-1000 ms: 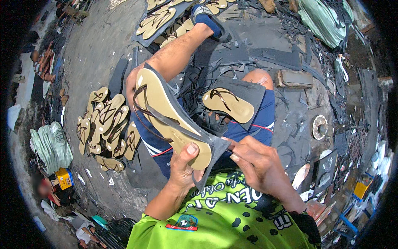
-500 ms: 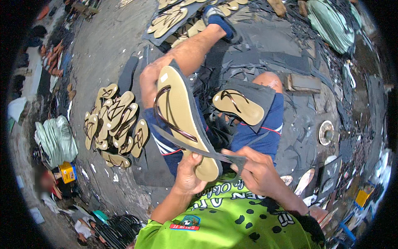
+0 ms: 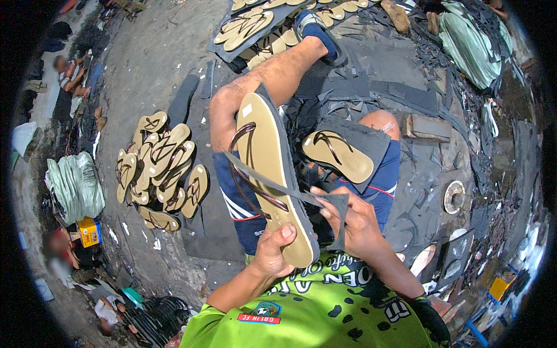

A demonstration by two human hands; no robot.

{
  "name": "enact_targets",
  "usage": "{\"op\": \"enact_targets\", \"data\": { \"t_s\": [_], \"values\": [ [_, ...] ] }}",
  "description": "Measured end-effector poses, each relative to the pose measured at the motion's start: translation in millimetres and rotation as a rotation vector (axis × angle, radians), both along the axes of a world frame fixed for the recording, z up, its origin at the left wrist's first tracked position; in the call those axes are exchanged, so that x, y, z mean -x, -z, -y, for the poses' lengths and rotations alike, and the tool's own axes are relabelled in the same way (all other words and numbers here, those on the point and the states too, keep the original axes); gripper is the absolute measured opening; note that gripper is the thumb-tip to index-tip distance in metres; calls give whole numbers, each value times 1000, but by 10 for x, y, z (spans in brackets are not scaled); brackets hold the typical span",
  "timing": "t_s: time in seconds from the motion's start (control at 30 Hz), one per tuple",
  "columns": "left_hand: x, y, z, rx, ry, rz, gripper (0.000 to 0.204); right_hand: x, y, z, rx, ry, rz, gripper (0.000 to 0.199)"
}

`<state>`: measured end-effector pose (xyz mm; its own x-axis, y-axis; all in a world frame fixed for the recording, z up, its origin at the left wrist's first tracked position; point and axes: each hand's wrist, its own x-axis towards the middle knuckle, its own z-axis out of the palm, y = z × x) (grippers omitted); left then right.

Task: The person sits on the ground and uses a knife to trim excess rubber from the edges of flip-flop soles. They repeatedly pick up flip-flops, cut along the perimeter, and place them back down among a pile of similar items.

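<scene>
My left hand (image 3: 274, 250) grips a tan flip-flop (image 3: 262, 145) by its heel, thumb on the footbed. The flip-flop has shiny brown straps and dark grey rubber along its edge, and its toe points away from me. With bent fingers my right hand (image 3: 355, 223) pinches a dark grey rubber strip (image 3: 264, 181). The strip's long pointed end crosses over the flip-flop's straps, and a wider flap hangs beside my fingers. Another tan flip-flop (image 3: 355, 165) lies on a dark rubber sheet (image 3: 374, 142) over my right thigh.
A pile of tan flip-flops (image 3: 159, 159) lies on the floor to the left. More flip-flops (image 3: 249, 30) rest on dark sheets beyond my foot. Dark offcuts (image 3: 400, 95) cover the ground ahead and right, near a rectangular block (image 3: 428, 127) and a round disc (image 3: 455, 197).
My right hand has shifted slightly right and up, and the strip now slants more steeply across the flip-flop. My left thumb shows clear of the strip, lying on the heel. The view has shifted slightly.
</scene>
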<state>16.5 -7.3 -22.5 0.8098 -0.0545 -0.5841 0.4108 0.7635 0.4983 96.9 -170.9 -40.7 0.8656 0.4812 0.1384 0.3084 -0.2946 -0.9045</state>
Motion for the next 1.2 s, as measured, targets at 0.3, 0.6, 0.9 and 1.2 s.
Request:
{"op": "enact_targets", "data": {
  "t_s": [0.3,0.6,0.9,1.2],
  "values": [
    [-1,5,83,-69,-45,-20,48,-475,0,-485,66,170,224,51],
    [260,102,-124,-248,210,-20,66,-869,-136,-461,-279,171,-261,39],
    [-490,-163,-660,-324,-119,226,52,-191,-334,-475,-326,81,-360,22],
    [-606,157,-895,124,-10,264,32,241,-16,31,64,-54,48,48]
  ]
}}
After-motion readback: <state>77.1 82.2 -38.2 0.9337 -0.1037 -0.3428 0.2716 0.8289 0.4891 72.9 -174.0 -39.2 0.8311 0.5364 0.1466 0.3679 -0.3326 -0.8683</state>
